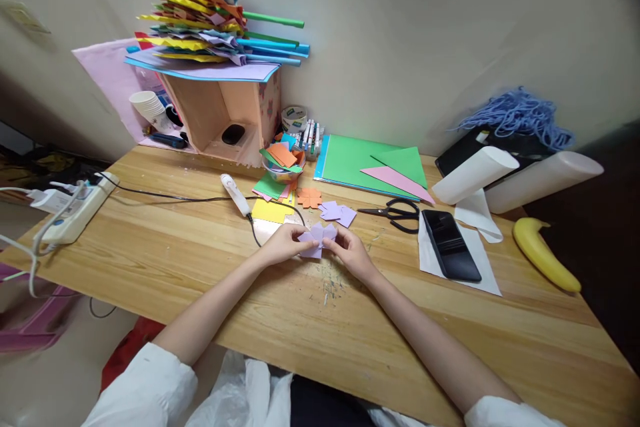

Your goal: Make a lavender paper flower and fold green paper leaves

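Note:
Both hands meet at a purple paper cutout (317,233) just above the wooden table. My left hand (285,243) pinches its left side between thumb and fingers. On the right side, my right hand (350,250) grips the same piece. The cutout has several petal-like flaps, some bent upward. Just beyond lie more purple paper pieces (338,213) and an orange cross-shaped cutout (310,198). Black-handled scissors (400,213) rest to the right. A white hot glue gun (235,195) with a black cord lies to the left of the yellow paper (271,211).
A bowl of paper scraps (283,163), green sheets (365,163) and an open box (225,113) topped with paper flowers (195,27) stand at the back. To the right are a phone (450,245), paper rolls (475,175) and a banana (543,253). A power strip (80,210) sits left.

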A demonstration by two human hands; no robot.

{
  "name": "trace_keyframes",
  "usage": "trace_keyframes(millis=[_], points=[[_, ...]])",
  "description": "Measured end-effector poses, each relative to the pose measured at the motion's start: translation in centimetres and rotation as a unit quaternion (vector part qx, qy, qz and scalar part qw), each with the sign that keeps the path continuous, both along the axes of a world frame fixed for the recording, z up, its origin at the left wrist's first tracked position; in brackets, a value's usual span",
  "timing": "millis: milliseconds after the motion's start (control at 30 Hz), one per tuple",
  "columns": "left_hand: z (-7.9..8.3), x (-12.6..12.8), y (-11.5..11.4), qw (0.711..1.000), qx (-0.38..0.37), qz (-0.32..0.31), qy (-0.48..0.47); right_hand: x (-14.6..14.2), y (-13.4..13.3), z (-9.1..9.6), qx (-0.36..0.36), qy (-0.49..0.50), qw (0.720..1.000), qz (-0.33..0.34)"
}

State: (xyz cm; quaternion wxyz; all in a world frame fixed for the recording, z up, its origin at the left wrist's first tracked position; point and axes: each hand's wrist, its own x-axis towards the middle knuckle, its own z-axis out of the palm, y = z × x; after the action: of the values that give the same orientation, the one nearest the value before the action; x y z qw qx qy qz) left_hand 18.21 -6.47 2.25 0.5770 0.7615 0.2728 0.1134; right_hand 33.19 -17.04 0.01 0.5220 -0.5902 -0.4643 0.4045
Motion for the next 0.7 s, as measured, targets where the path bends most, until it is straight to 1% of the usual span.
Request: trace_keyframes(millis=[67,133,200,267,300,333,367,433,467,500,567,600,633,700], points=[[0.3,-0.2,-0.1,1.000,0.015,-0.015,-0.004,-0.2,-0.2,0.0,-0.006,-0.026,1.000,0.005],[0.7,-0.8,-0.2,0.999,0.046,-0.013,0.000,-0.5,-0.4,0.1,0.001,-0.027,1.000,0.005],[1.3,-2.3,-0.3,0.994,0.102,0.022,0.018,-0.6,-0.6,0.2,0.015,0.000,1.000,-0.008],[1.9,-4.9,-0.2,0.983,0.164,0.079,0.033,-0.7,-0.8,0.1,0.021,0.010,0.999,-0.023],[2.1,-6.5,0.0,0.977,0.186,0.095,0.033,-0.6,-0.9,0.0,0.021,0.007,0.999,-0.028],[2.2,-8.4,0.3,0.967,0.225,0.116,0.029,-0.6,-1.0,0.0,0.022,-0.001,0.999,-0.032],[2.2,-10.4,0.7,0.950,0.277,0.137,0.035,-0.6,-1.1,-0.1,0.022,-0.012,0.999,-0.035],[1.9,-14.1,1.8,0.892,0.398,0.200,0.072,-0.9,-1.4,-0.2,0.022,-0.026,0.999,-0.034],[1.6,-15.8,2.4,0.863,0.448,0.204,0.109,-1.1,-1.5,-0.1,0.024,-0.029,0.999,-0.034],[1.3,-17.1,3.0,0.839,0.488,0.192,0.148,-1.4,-1.6,0.0,0.026,-0.037,0.998,-0.032],[0.8,-18.9,3.8,0.813,0.530,0.124,0.207,-2.4,-1.6,0.5,0.034,-0.067,0.997,-0.011],[0.7,-19.3,3.9,0.807,0.538,0.088,0.226,-3.0,-1.4,0.8,0.036,-0.087,0.996,0.005],[0.7,-19.4,3.9,0.804,0.541,0.068,0.238,-3.7,-1.0,1.2,0.036,-0.109,0.993,0.024],[1.0,-19.3,3.3,0.807,0.531,0.062,0.252,-5.1,0.5,2.0,0.029,-0.155,0.986,0.057]])
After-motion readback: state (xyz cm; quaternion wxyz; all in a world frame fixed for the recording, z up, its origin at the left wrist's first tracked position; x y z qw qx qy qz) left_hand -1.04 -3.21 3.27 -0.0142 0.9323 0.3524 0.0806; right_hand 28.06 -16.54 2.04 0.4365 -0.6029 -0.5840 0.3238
